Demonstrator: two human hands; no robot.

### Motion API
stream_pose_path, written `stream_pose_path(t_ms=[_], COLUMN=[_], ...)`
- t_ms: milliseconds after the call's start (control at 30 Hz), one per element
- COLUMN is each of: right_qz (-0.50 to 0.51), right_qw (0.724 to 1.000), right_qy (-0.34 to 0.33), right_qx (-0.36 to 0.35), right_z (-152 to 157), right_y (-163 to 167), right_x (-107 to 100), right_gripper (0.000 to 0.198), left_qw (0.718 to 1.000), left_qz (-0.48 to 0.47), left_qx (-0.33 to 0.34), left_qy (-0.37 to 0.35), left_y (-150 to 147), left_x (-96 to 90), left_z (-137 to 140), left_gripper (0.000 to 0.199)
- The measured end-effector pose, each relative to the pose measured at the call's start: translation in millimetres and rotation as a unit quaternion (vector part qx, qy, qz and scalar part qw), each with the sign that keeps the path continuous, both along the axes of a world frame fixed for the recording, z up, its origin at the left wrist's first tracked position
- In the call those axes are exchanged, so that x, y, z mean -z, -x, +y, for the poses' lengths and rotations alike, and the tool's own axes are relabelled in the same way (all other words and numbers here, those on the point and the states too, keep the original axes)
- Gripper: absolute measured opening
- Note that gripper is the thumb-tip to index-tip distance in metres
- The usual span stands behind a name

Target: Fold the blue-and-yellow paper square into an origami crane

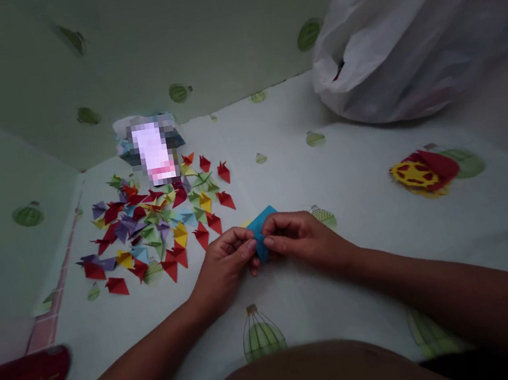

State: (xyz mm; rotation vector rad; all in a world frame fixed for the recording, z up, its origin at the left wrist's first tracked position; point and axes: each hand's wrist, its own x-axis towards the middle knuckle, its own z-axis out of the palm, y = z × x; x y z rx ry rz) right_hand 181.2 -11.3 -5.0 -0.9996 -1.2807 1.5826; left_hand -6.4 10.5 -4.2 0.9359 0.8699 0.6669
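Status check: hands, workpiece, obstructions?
Left hand and right hand both pinching blue paper. Paper partly hidden behind them. Colorful folded pieces close beside left hand; nothing visibly blocking.

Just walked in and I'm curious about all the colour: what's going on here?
A person holds a blue paper pinched in the left grip and the right grip. Left of it, small folded paper pieces in red, yellow, green, purple and blue lie scattered on the patterned surface. A white plastic bag sits off to the right.
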Motion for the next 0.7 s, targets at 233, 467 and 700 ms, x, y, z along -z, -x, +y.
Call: stream_pose_path(t_ms=[233, 467, 700], right_qz=[0.024, 0.001, -0.03], right_qw=[1.0, 1.0, 0.999], right_qy=[-0.002, 0.001, 0.003], right_qx=[-0.013, 0.0, -0.014], right_z=[0.6, 0.4, 2.1], right_y=[0.3, -0.8, -0.8], right_x=[0.1, -2.4, -1.2], right_gripper=[0.018, 0.017, 0.016], left_qw=[1.0, 1.0, 0.999], left_qz=[-0.012, -0.013, 0.001], left_qx=[0.015, -0.005, -0.007], left_qy=[0.013, -0.004, -0.044], left_y=[1.8, 1.0, 2.5], left_x=[4.5, 2.0, 2.2], left_z=[1.4, 0.8, 1.4], left_gripper=[0.029, 0.026, 0.022])
